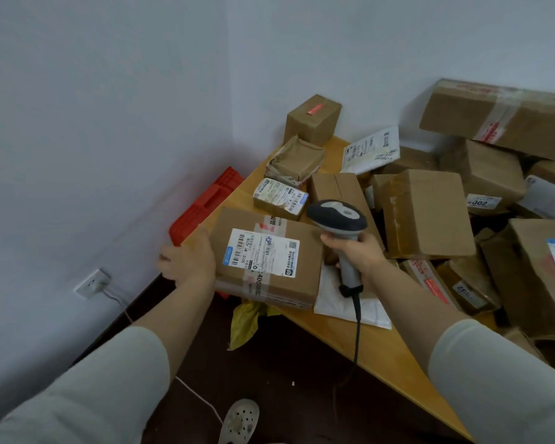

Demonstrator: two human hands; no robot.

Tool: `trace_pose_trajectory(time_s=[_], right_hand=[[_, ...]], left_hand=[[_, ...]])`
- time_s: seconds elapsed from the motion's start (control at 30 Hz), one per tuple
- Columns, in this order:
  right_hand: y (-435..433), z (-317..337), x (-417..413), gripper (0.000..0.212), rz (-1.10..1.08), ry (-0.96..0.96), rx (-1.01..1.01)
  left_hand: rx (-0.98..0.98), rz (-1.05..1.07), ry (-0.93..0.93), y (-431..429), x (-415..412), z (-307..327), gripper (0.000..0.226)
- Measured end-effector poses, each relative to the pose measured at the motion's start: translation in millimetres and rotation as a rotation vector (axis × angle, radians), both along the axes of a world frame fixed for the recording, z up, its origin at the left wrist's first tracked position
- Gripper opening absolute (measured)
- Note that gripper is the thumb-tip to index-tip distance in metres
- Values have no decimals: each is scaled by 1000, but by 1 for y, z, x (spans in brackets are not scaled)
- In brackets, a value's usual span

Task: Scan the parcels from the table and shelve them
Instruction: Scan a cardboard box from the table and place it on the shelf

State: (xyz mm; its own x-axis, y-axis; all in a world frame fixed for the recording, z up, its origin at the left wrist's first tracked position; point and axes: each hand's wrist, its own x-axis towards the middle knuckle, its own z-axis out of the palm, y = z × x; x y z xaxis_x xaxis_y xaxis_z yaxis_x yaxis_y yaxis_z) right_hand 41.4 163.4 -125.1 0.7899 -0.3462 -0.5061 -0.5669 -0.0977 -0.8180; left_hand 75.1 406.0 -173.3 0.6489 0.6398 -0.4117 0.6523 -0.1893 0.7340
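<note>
My left hand (189, 262) grips the left edge of a flat brown cardboard parcel (269, 283) with a white shipping label on top, held over the table's left corner. My right hand (356, 254) grips the handle of a grey and black barcode scanner (337, 216). The scanner's head sits just right of the parcel's label, and its cable hangs down past the table edge. Several more brown parcels (426, 213) are heaped on the wooden table (385, 350) to the right.
A red plastic crate (205, 206) stands between the table and the left wall. A white padded mailer (343, 302) lies under the scanner. A yellow bag (245, 322) hangs below the table edge. A wall socket (92, 283) with a white cord sits low left. My shoe (239, 421) is on the dark floor.
</note>
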Motion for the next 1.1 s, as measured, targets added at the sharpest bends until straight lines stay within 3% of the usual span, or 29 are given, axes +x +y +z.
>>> trace_pose_trajectory(time_s=[0.1, 0.17, 0.27, 0.43, 0.57, 0.63, 0.8, 0.93, 1.07, 1.1], right_hand=[[14, -1, 16, 36, 79, -5, 3], [16, -1, 18, 43, 151, 24, 23], [3, -4, 12, 48, 220, 93, -28], [-12, -5, -7, 30, 224, 163, -18], [2, -17, -13, 38, 163, 145, 60], [8, -20, -16, 32, 153, 134, 92], [7, -6, -26, 33, 163, 48, 65], [11, 19, -32, 24, 164, -137, -19], [13, 55, -41, 24, 210, -220, 44], [14, 64, -46, 23, 244, -230, 47]], left_hand=[[-340, 143, 130, -6, -20, -23, 107], [-604, 84, 111, -8, -32, -37, 119], [-628, -64, 58, -3, -20, -33, 86], [-651, -225, 65, -1, -2, -21, 54], [-870, -326, 290, -16, -33, -27, 68], [-953, -352, 314, -15, -42, -27, 57], [-939, -553, 277, -1, -44, -9, 79], [-769, -589, 119, -1, -30, 34, 84], [-608, -565, 23, 4, -23, 72, 116], [-572, -568, 5, 4, -23, 80, 115]])
